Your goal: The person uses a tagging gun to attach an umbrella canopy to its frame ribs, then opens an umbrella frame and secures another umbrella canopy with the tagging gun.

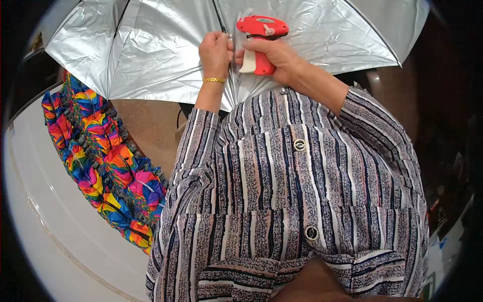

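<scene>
A silver-lined umbrella (156,55) spreads across the top of the view, its dark ribs running through the cloth. My left hand (215,55), with a gold bracelet at the wrist, is closed on the umbrella beside a rib. In my right hand (279,56) is a red and white tagging gun (262,25), gripped by its handle. The gun is just right of my left fingers, over the silver cloth. My left fingertips are partly hidden, so any small thing between them cannot be made out.
Many folded, rainbow-coloured umbrellas (113,163) are packed in rows at the left. Beside them curves a white surface (45,201) with a raised rim. A brown surface (146,123) shows below the open umbrella. The right side is dark and blurred.
</scene>
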`<state>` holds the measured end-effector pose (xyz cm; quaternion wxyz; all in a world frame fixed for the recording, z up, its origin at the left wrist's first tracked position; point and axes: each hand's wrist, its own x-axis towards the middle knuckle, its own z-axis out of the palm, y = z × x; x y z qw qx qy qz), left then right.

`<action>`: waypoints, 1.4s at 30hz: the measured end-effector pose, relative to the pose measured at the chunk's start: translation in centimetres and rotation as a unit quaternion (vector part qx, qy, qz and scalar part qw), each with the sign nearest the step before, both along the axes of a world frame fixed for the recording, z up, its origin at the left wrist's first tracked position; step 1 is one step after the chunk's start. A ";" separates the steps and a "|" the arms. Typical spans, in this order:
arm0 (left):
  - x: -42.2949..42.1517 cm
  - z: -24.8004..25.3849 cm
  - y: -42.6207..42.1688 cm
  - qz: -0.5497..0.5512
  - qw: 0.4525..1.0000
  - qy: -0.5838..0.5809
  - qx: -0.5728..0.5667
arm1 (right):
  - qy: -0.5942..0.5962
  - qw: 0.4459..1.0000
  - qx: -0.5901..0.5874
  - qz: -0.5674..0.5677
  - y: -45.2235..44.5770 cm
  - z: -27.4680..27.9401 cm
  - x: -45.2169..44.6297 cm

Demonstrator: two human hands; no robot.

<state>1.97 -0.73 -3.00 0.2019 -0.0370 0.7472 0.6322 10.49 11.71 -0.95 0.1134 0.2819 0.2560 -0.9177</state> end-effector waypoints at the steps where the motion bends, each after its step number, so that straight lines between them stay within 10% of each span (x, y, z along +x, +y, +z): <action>1: -0.1 0.0 -0.1 0.001 1.000 -0.001 -0.001 | -0.012 1.000 0.002 -0.001 -0.2 -0.3 -0.1; 42: 0.9 0.7 -0.3 -0.019 0.998 0.045 -0.037 | 0.011 0.997 -0.030 0.077 -0.2 0.3 -0.8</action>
